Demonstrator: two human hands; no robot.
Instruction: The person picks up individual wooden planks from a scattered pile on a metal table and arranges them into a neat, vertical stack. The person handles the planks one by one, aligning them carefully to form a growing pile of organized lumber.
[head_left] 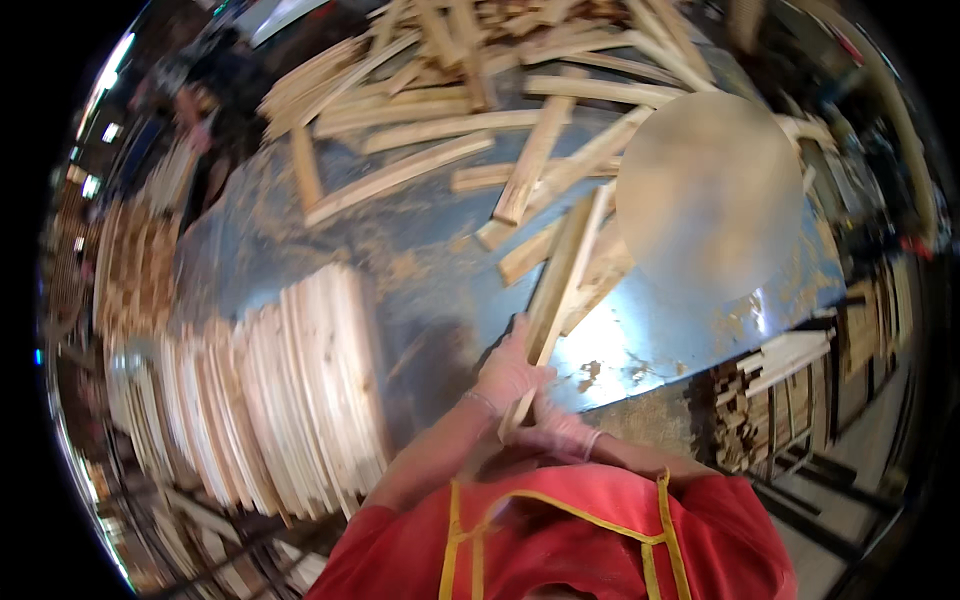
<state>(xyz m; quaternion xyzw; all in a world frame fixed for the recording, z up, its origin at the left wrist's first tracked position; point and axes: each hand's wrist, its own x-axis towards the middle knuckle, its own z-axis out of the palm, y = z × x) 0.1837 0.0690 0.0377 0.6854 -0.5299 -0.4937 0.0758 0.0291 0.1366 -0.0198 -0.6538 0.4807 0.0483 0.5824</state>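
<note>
I hold a long wooden slat (556,290) in both hands, just above the near edge of the metal table (420,250). My left hand (508,372) wraps the slat partway up its near end, fingers curled shut around the narrow wood. My right hand (553,430) sits lower and closer to my chest, closed on the slat's very bottom end; I cannot tell how its fingertips lie, because the wood and my left wrist cover them. The slat runs away from me, tilted up and to the right, its far end reaching over the loose sticks toward the big round disc (708,195) on the right side of the table.

Right of the slat, a bright bare patch of sheet metal lies between my hands and the table's near right edge, with some sawdust specks on it. Beyond that edge sits a low bundle of cut slats (770,385), then open floor.

To my left, a tight row of stacked boards (290,390) stands on edge, its near end close to my left elbow. Between that row and the slat is a dusty strip of bare table. Across the far side, a loose heap of slats (450,90) lies crisscrossed and spills toward the middle.
</note>
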